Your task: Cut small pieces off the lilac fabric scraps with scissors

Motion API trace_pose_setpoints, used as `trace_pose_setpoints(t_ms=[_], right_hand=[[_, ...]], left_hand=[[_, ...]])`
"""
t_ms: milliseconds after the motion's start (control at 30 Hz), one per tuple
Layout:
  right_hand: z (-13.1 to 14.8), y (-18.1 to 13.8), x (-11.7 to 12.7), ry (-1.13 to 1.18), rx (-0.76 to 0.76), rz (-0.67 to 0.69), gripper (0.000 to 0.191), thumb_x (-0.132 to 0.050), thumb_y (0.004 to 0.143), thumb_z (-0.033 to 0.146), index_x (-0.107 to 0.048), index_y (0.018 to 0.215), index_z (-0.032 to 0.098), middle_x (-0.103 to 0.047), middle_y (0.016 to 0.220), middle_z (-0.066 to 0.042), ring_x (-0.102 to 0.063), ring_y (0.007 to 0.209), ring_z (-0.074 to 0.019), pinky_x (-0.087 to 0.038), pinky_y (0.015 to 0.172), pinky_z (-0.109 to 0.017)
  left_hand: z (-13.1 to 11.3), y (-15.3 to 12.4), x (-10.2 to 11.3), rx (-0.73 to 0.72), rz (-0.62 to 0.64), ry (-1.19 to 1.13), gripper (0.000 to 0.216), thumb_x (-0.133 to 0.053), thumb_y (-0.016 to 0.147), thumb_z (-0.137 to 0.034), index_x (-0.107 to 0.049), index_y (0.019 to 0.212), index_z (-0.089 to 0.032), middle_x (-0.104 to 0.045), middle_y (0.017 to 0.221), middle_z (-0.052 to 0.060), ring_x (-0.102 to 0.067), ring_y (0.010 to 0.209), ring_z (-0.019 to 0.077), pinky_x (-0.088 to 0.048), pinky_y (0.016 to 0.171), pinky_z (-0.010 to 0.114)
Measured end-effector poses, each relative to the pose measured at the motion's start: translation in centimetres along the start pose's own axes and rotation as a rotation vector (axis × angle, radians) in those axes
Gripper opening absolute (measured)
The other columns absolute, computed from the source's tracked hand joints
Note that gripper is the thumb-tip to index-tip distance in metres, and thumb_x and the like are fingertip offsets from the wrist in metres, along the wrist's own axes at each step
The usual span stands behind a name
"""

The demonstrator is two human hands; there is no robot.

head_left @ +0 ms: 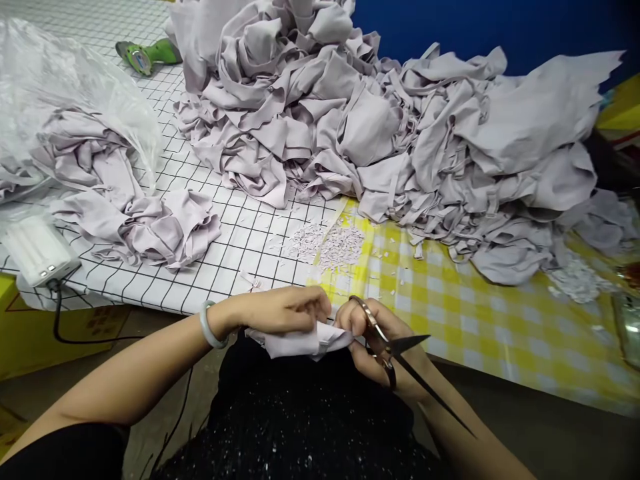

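Bag (75, 87) of clear plastic well up and left of the fingers, mouth gaping, stuffed with crumpled lilac cloth (90, 167) that spills out onto the grid-patterned cover (240, 247). White box (35, 250) with a black cable just below that bag. Green tool (145, 55) far beyond, at the top left.

Straight ahead of the fingers, a scatter of pale snippets (325, 243) across the seam with the yellow checked cover (450, 313); beyond those, a loose heap of lilac garments (375, 120).

Small fabric piece (300, 343) stretched between both sets of fingertips, near the body and below the table's edge. Left hand (280, 310), bracelet (207, 325) at the wrist, clenched on the piece's top edge. Right hand (380, 347) pinching the other end, with the scissors (395, 357) gripped in the same fingers.

Scissor handles up against the right fingers, blades spread apart: short tip aimed right, long blade running down and right along the forearm, back toward the body. Long axis slanted from upper left to lower right.
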State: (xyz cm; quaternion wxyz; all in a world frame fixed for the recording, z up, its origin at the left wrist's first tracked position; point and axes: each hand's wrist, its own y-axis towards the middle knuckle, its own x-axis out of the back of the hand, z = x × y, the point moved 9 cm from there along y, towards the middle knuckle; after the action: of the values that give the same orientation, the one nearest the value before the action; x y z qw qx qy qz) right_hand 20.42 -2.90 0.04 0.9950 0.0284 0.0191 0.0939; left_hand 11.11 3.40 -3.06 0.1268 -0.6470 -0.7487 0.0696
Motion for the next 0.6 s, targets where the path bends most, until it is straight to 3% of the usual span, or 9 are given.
trace_pose_setpoints(t_ms=[67, 100, 267, 333, 400, 467, 600], right_hand=[[0.1, 0.0, 0.4, -0.007, 0.003, -0.008, 0.026, -0.056, 0.085, 0.005, -0.049, 0.094, 0.028, -0.050, 0.086, 0.000, -0.053, 0.083, -0.0178, -0.045, 0.072, -0.030], [0.1, 0.1, 0.6, -0.011, 0.005, -0.012, 0.025, -0.056, 0.086, 0.006, -0.049, 0.095, 0.028, -0.050, 0.086, 0.000, -0.054, 0.083, -0.0179, -0.045, 0.072, -0.030], [0.2, 0.1, 1.3, -0.033, 0.026, -0.038, 0.022, -0.056, 0.087, 0.008, -0.049, 0.094, 0.027, -0.051, 0.085, -0.001, -0.055, 0.084, -0.0179, -0.046, 0.073, -0.031], [0.1, 0.1, 1.3, -0.025, 0.035, -0.045, 0.021, -0.057, 0.088, 0.008, -0.049, 0.094, 0.027, -0.051, 0.086, -0.001, -0.054, 0.083, -0.0179, -0.045, 0.073, -0.032], [0.2, 0.2, 1.3, -0.014, 0.041, -0.044, 0.021, -0.057, 0.088, 0.009, -0.050, 0.095, 0.027, -0.052, 0.086, -0.001, -0.055, 0.084, -0.0183, -0.045, 0.074, -0.033], [0.5, 0.0, 1.4, 0.004, 0.043, -0.032, 0.020, -0.056, 0.089, 0.009, -0.050, 0.095, 0.027, -0.052, 0.086, -0.001, -0.055, 0.085, -0.0191, -0.046, 0.076, -0.034], [1.4, -1.0, 1.8, 0.078, 0.039, -0.016, 0.019, -0.055, 0.090, 0.008, -0.050, 0.093, 0.027, -0.051, 0.085, -0.002, -0.055, 0.084, -0.0198, -0.047, 0.077, -0.037]], left_hand=[[-0.1, -0.1, -0.9, 0.015, 0.117, 0.023, 0.015, -0.053, 0.089, -0.016, -0.062, 0.100, -0.015, -0.063, 0.086, 0.003, -0.054, 0.072, 0.0127, -0.043, 0.064, 0.025], [-0.2, -0.2, -0.6, 0.019, 0.101, 0.053, 0.012, -0.053, 0.091, -0.019, -0.063, 0.095, -0.015, -0.062, 0.084, 0.003, -0.054, 0.071, 0.0126, -0.042, 0.064, 0.025], [-2.1, -0.6, 3.0, -0.051, -0.187, 0.175, 0.020, -0.043, 0.099, -0.025, -0.059, 0.092, -0.016, -0.061, 0.093, 0.005, -0.056, 0.086, 0.0160, -0.047, 0.080, 0.029], [-2.3, -0.5, 2.7, -0.091, -0.160, 0.187, 0.019, -0.041, 0.097, -0.017, -0.059, 0.102, -0.016, -0.063, 0.107, 0.009, -0.058, 0.098, 0.0183, -0.048, 0.090, 0.033], [-1.9, -0.2, 1.5, -0.107, -0.070, 0.235, 0.031, -0.046, 0.089, -0.009, -0.058, 0.117, -0.016, -0.063, 0.120, 0.012, -0.059, 0.108, 0.0208, -0.048, 0.096, 0.035], [-1.3, 0.2, 0.4, -0.111, -0.006, 0.326, 0.042, -0.052, 0.084, -0.005, -0.057, 0.124, -0.016, -0.065, 0.120, 0.013, -0.061, 0.108, 0.0226, -0.049, 0.094, 0.035], [-0.8, 0.6, 0.0, -0.103, -0.012, 0.503, 0.025, -0.049, 0.085, -0.004, -0.064, 0.102, -0.015, -0.065, 0.099, 0.010, -0.061, 0.090, 0.0204, -0.051, 0.083, 0.032]])
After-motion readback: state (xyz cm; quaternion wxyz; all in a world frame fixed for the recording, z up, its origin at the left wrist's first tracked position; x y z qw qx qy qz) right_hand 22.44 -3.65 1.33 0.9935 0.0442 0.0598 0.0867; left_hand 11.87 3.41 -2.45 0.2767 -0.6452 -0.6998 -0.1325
